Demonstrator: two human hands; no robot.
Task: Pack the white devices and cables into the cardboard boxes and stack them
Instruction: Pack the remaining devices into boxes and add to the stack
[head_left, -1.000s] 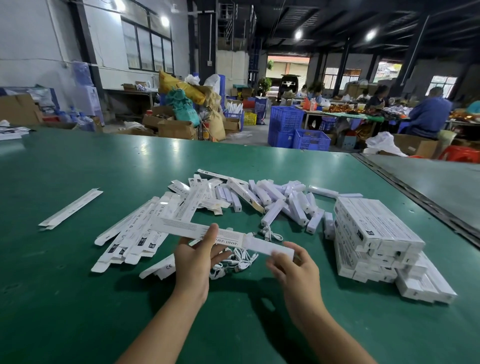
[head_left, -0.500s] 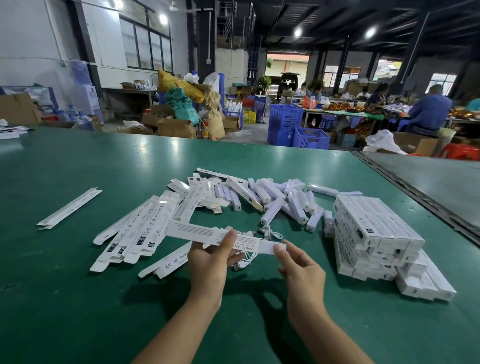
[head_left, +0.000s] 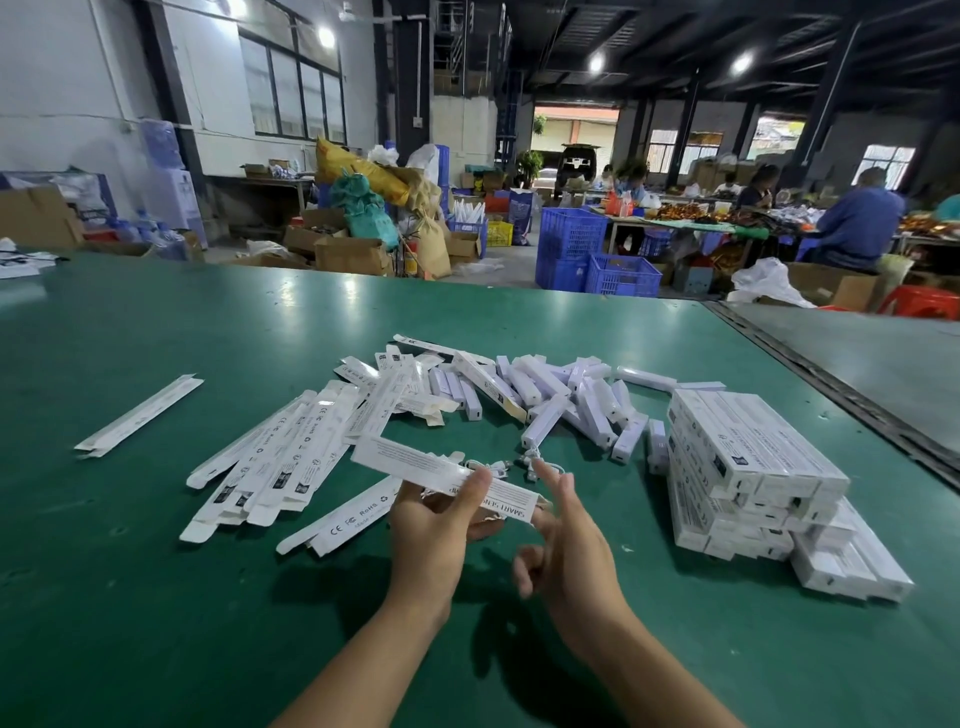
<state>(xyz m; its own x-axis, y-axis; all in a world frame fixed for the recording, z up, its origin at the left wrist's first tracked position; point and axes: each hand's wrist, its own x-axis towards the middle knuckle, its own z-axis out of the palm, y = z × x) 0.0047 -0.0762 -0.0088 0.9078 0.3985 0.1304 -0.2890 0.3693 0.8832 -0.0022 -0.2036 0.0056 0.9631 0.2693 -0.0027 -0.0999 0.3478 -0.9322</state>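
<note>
Left grip (head_left: 437, 525) pinched, right grip (head_left: 570, 540) slack

**Our Tally**

We count one carton (head_left: 441, 470) in our left hand (head_left: 436, 525) and one lone flat carton (head_left: 137, 415) well left of it. Flat cartons (head_left: 280, 457) beyond the left hand, white devices (head_left: 561, 395) beyond both hands, packed boxes (head_left: 748, 462) right of our right hand (head_left: 569, 545): each over ten, with overlap hiding the exact numbers.

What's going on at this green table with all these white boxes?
A person is packing by hand. The left hand grips a long white carton above the table; the right hand is at its end, fingers loose. Flat cartons lie on the left, loose white devices and a cable in the middle, and a stack of closed boxes on the right.
</note>
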